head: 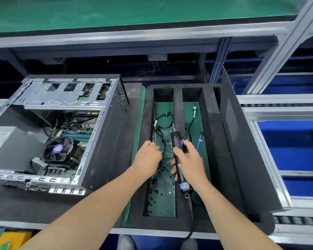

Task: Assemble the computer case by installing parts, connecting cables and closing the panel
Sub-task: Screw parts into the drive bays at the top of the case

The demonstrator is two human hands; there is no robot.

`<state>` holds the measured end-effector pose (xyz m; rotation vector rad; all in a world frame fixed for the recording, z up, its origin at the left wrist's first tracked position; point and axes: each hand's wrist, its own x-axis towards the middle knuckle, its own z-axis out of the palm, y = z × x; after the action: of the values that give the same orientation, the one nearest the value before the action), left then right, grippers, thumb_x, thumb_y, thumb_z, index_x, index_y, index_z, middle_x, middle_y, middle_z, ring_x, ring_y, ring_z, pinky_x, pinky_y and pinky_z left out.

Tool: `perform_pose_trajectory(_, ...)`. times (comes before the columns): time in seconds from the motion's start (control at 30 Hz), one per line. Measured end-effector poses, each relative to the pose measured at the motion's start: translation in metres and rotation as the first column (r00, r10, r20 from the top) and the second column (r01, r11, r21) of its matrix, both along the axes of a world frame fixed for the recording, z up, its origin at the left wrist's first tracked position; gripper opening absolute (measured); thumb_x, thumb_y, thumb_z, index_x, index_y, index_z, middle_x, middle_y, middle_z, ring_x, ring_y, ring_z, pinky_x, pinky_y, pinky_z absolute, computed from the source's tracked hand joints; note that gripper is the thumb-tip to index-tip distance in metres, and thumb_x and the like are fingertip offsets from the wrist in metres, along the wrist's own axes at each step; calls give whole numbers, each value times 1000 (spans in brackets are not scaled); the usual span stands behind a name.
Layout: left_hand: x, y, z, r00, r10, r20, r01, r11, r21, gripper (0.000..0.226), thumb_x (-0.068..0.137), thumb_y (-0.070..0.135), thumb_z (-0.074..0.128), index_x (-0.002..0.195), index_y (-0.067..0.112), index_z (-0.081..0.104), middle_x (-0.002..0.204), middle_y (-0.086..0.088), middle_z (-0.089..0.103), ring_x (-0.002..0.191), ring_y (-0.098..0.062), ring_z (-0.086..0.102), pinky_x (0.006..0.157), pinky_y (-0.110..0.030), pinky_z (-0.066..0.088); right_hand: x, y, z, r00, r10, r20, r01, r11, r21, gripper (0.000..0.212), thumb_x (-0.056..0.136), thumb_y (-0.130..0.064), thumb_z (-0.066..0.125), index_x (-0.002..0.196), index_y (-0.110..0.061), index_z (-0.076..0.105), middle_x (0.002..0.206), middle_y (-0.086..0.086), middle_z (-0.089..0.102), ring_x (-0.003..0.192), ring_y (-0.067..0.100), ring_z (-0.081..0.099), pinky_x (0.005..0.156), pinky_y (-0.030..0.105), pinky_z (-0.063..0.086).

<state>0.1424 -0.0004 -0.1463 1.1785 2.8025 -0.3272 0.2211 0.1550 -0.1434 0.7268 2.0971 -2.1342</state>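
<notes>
Two hands worked in the tray [212, 159]: right hand [191, 160] gripped the screwdriver [176, 139]; left hand [146, 156] curled among cables [161, 123], grip unclear.

The open computer case [58, 134] lies left of the foam tray [211, 141], with screws [154, 192] in the tray's left compartment.

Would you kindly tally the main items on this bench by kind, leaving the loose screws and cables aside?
Computer case: 1
Electric screwdriver: 1
Foam tray: 1
Side panel: 1
Total: 4
</notes>
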Motion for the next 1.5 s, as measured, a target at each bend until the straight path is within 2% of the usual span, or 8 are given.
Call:
perform_pose_trajectory(0.13, 2, 24, 1, 997, 74, 31, -61, 951, -302, 19, 83, 18, 67, 80, 24, 49, 92, 3, 67, 96, -21, 60, 93, -35, 31, 2, 1, 1, 1000, 7, 5, -7, 1000, 6, 52, 100, -39, 63, 148, -40, 45, 77, 9, 73, 53, 31, 68, 45, 40, 57)
perform_pose_trajectory(0.7, -1, 31, -14, 1000, -10, -18, 1, 880, -475, 17, 91, 33, 62, 107, 26, 62, 107, 4, 68, 115, -23, 54, 101, -39, 28, 3, 2, 2, 1000, -1, -8, 1, 999, -32, 46, 101, -39, 63, 143, -47, 45, 76, 9, 72, 52, 32, 67, 45, 42, 57)
perform_pose_trajectory(0.97, -21, 27, 7, 959, 160, 236, -184, 979, 84, 21, 92, 5, 59, 111, 11, 53, 101, -5, 68, 95, -28, 62, 82, -33, 33, 3, 1, 1, 1000, -7, -20, 7, 1000, -29, 52, 101, -37, 64, 149, -42, 45, 80, 17, 71, 53, 32, 67, 43, 42, 57)
perform_pose_trajectory(1.07, -20, 27, 20, 819, 248, 517, -521, 699, 490, 10, 93, 9, 65, 101, 14, 69, 95, 1, 71, 88, -15, 65, 86, -25, 50, 4, 1, 1, 1000, -5, -15, 5, 1000, -22, 50, 101, -37, 64, 148, -43, 46, 81, 18, 71, 54, 34, 68, 45, 44, 58)
perform_pose_trajectory(1.17, -23, 25, 30, 704, 221, 675, -696, 400, 596, 9, 91, 15, 73, 98, 17, 78, 92, 7, 75, 85, -8, 68, 82, -19, 54, 4, 1, 3, 1000, -1, -13, 1, 1000, -1, 48, 101, -39, 63, 145, -45, 46, 79, 14, 72, 55, 36, 69, 46, 43, 58)
perform_pose_trajectory(1.33, -26, 12, 53, 243, -353, 904, -969, -124, 213, 15, 97, 15, 67, 110, 8, 71, 96, -6, 74, 99, -22, 72, 80, -28, 57, 5, -2, 9, 1000, -15, -9, 15, 999, 43, 41, 100, -40, 64, 136, -51, 46, 83, 9, 74, 62, 38, 72, 53, 48, 61)
perform_pose_trajectory(1.43, -28, 6, 73, 167, -642, 748, -970, -244, 7, 25, 98, 8, 64, 122, 3, 62, 102, -8, 75, 101, -20, 73, 81, -25, 58, 4, -5, 17, 999, -22, -28, 23, 998, 67, 38, 99, -41, 65, 134, -52, 54, 100, 13, 76, 82, 45, 72, 73, 61, 61)
perform_pose_trajectory(1.5, -29, 2, 87, 190, -722, 665, -958, -284, -35, 27, 96, 4, 63, 123, 3, 59, 105, -9, 76, 103, -18, 73, 84, -24, 58, 4, -9, 28, 996, -31, -83, 29, 999, -26, 34, 99, -40, 66, 118, -66, 55, 87, 15, 74, 59, 39, 66, 54, 52, 59)
